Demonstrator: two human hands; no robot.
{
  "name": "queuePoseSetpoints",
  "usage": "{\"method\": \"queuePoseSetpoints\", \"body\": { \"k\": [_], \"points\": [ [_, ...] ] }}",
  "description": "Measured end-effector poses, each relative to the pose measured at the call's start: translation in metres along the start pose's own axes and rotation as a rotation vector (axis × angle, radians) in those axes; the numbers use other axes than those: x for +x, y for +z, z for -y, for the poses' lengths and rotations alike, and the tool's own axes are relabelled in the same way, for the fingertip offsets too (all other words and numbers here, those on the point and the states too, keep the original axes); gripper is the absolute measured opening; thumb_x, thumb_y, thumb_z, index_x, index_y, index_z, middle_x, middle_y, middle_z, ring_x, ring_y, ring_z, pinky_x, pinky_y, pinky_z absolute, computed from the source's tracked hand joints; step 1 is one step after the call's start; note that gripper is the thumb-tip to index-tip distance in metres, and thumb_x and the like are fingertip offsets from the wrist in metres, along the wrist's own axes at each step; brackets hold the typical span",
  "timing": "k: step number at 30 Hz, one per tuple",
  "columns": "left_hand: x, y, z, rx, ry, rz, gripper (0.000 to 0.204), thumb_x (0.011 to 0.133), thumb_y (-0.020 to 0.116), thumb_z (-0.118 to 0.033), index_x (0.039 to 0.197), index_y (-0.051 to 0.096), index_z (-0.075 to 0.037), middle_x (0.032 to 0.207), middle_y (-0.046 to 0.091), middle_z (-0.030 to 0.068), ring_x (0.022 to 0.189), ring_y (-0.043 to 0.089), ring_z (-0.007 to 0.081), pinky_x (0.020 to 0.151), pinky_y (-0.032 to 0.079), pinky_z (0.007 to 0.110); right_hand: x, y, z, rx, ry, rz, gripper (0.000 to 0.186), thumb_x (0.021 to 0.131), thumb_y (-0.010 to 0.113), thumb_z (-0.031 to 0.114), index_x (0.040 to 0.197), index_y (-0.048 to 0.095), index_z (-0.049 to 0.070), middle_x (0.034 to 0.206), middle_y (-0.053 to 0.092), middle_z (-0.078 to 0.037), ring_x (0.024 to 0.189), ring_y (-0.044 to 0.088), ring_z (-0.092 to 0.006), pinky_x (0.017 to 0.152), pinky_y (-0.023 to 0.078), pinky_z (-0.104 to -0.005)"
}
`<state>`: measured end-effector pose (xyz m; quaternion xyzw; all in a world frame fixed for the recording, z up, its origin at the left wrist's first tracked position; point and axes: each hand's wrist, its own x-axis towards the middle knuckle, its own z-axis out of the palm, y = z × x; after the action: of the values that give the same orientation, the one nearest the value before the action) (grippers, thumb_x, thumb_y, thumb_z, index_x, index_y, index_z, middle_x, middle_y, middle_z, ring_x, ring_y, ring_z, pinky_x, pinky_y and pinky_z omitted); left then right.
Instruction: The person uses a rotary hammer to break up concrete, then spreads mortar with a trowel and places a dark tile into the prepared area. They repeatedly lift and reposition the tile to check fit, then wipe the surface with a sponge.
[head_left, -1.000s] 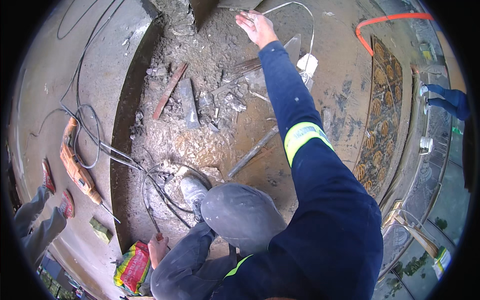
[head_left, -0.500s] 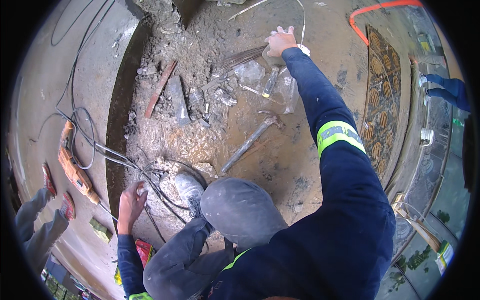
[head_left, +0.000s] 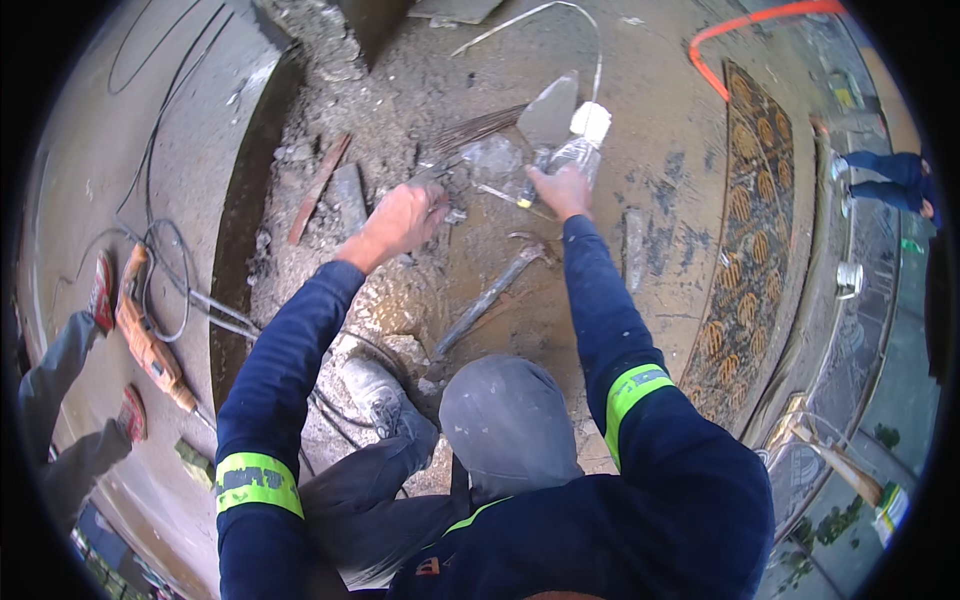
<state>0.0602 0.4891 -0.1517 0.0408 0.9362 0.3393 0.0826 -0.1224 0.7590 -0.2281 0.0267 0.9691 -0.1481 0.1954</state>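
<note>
My right hand (head_left: 563,190) is closed on a clear plastic bag (head_left: 577,154) with a white lump (head_left: 591,122) at its far end; part of the grip is hidden. Its fingertips also lie across the handle of a trowel with a yellow handle end (head_left: 525,202). The trowel's grey pointed blade (head_left: 548,112) lies on the ground just beyond. Over the wet rubble to the left, my left hand (head_left: 405,220) hovers empty, its fingers loosely bent and apart. A claw hammer (head_left: 490,300) lies between my forearms.
An orange power tool (head_left: 148,335) and black cables (head_left: 150,200) lie on the raised slab at left, near another person's shoes (head_left: 131,413). A reddish strip (head_left: 320,188) rests in the rubble. A patterned board (head_left: 745,240) and orange tube (head_left: 700,60) lie at right.
My right hand has drawn back from the trowel blade toward me, uncovering it. My left hand has come up and right from beside my foot to the rubble. The view has shifted slightly.
</note>
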Motion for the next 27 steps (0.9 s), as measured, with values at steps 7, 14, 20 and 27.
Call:
{"method": "queuePoseSetpoints", "body": {
  "k": [7,14,20,27],
  "points": [
    [0.202,0.07,0.024,0.281,-0.172,-0.246,0.03,0.099,0.07,-0.028,0.117,0.072,-0.003,0.119,0.075,0.0219,0.098,0.076,0.0453,0.089,0.062,0.052,-0.04,-0.005,0.011,0.659,-0.095,-0.17,0.045,0.094,0.069,0.035,0.111,0.065,-0.007,0.1,0.076,-0.026,0.092,0.075,-0.0401,0.087,0.059,-0.0465],
    [0.208,0.071,0.028,0.464,-0.178,-0.078,0.03,0.103,0.066,-0.022,0.118,0.072,0.002,0.116,0.073,0.0232,0.099,0.079,0.038,0.085,0.065,0.049,-0.057,-0.055,-0.013,0.611,-0.172,-0.22,0.048,0.103,0.063,0.039,0.122,0.067,-0.004,0.109,0.077,-0.026,0.093,0.077,-0.039,0.083,0.06,-0.0481],
    [0.023,-0.061,0.058,0.51,-0.364,0.043,0.017,0.099,0.066,-0.016,0.102,0.067,0.001,0.101,0.068,0.0216,0.081,0.075,0.0375,0.073,0.064,0.051,0.063,-0.059,0.041,0.099,-0.336,-0.246,0.045,0.105,0.058,0.042,0.121,0.076,0.005,0.123,0.075,-0.028,0.117,0.071,-0.0473,0.099,0.057,-0.0549],
    [-0.241,-0.124,0.043,0.377,-0.486,-0.369,0.025,0.101,0.067,-0.014,0.118,0.066,0.004,0.105,0.065,0.0237,0.083,0.071,0.0444,0.071,0.059,0.053,-0.004,0.072,0.164,0.083,-0.546,-0.112,0.04,0.099,0.067,0.031,0.112,0.066,-0.007,0.104,0.075,-0.034,0.1,0.075,-0.0494,0.09,0.062,-0.0556]
  ]
}}
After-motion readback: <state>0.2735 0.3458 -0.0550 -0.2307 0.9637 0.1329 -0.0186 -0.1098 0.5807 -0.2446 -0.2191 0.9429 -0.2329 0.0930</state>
